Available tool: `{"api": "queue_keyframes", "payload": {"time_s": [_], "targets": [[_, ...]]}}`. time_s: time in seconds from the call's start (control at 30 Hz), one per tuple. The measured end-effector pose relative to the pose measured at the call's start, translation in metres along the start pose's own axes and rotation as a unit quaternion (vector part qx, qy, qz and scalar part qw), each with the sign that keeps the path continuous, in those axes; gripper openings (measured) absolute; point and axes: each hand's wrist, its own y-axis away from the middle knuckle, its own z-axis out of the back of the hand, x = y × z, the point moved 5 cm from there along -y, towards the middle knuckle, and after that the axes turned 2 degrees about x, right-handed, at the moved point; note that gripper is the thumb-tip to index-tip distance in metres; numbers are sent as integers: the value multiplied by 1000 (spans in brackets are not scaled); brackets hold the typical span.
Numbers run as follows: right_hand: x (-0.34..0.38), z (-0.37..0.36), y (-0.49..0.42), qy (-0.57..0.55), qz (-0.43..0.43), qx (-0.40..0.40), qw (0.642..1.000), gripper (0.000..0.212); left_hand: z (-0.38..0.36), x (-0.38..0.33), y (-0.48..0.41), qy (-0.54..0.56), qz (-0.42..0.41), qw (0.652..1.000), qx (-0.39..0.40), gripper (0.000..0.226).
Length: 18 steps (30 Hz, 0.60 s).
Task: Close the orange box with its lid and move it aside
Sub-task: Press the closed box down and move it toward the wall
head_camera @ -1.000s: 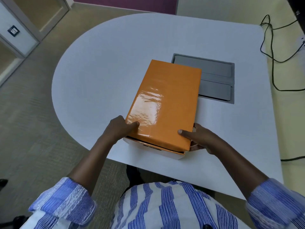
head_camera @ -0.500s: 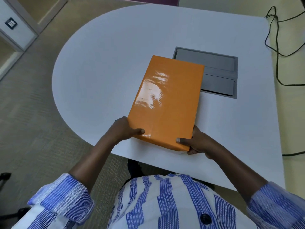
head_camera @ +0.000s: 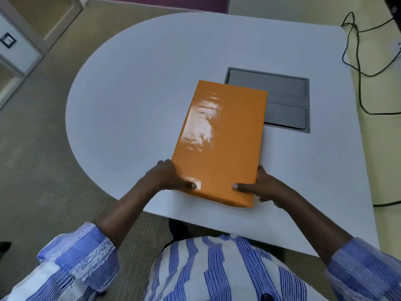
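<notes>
- No brand, label or legible writing is seen on the glossy orange rectangular box [head_camera: 219, 144]; only window glare is reflected on its lid [head_camera: 223, 118], which is seated fully over the box, no gap being visible.
- The box is laid flat on the white rounded table [head_camera: 134, 88], its long axis running from 6 o'clock towards 12 o'clock with a slight lean to 1 o'clock.
- Its near short edge is set close to the table's front edge at 6 o'clock; its far right corner overlaps the left edge of the grey recessed hatch panel [head_camera: 284, 101] at 1 o'clock.
- A wide bare stretch of tabletop is left open from 9 o'clock round to 12 o'clock; a narrower bare strip lies at 3 o'clock, beyond which black cables [head_camera: 358, 68] trail over the floor.
- The left hand [head_camera: 167, 177] is placed against the box's near left corner at 7 o'clock, thumb pressed flat on the lid, the other fingers curled close together along the side.
- The right hand [head_camera: 264, 187] is set at the near right corner at 5 o'clock, thumb laid on the lid and pointed towards the left thumb, fingers wrapped round the side wall.
- Both forearms are extended from rolled blue-and-white striped sleeves [head_camera: 80, 257].
</notes>
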Motion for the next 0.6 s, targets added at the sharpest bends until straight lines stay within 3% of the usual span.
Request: {"api": "queue_keyframes", "payload": {"time_s": [0.1, 0.23, 0.4, 0.6], "targets": [[35, 24, -12, -23, 84, -117, 989, 111, 27, -25, -15, -29, -23, 996, -83, 121], [89, 56, -54, 155, 133, -261, 943, 120, 72, -81, -56, -85, -144, 966, -198, 110], [130, 81, -104, 286, 107, -295, 905, 109, 108, -134, -116, -206, -215, 929, -221, 97], [126, 79, -125, 294, 116, -351, 882, 105, 104, -133, -150, -181, -267, 914, -246, 95]]}}
